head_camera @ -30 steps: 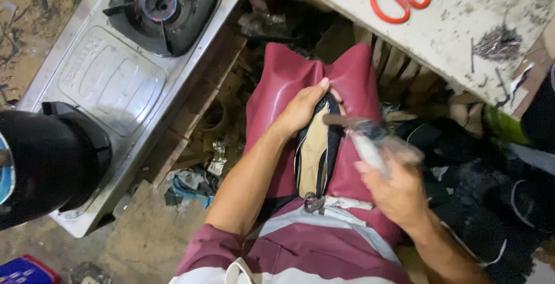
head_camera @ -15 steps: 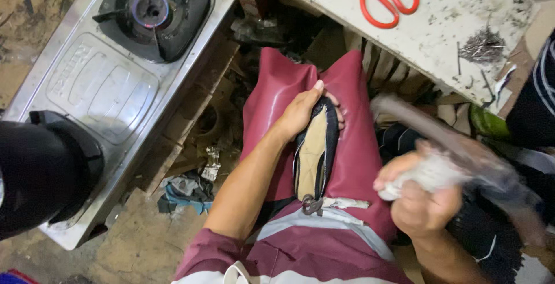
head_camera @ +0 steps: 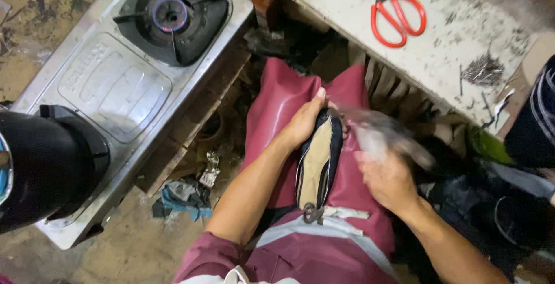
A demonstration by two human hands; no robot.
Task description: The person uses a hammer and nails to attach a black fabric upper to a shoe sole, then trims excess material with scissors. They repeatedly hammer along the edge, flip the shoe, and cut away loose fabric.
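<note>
Shoe (head_camera: 317, 165), sole up, lies on the maroon apron (head_camera: 277, 104) at frame centre, its upper already pulled over the tan insole. Left hand (head_camera: 304, 123) clamps the toe at 12 o'clock; right hand (head_camera: 388, 181), at 3 o'clock, grips a blurred hammer (head_camera: 384, 133), apparently mid-blow. Stove (head_camera: 115, 87) at 10 o'clock, scissors (head_camera: 396, 15) at 1 o'clock.

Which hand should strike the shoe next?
Right: the right hand grips the blurred hammer just beside the shoe, while the left hand is busy steadying it on the lap.
</note>
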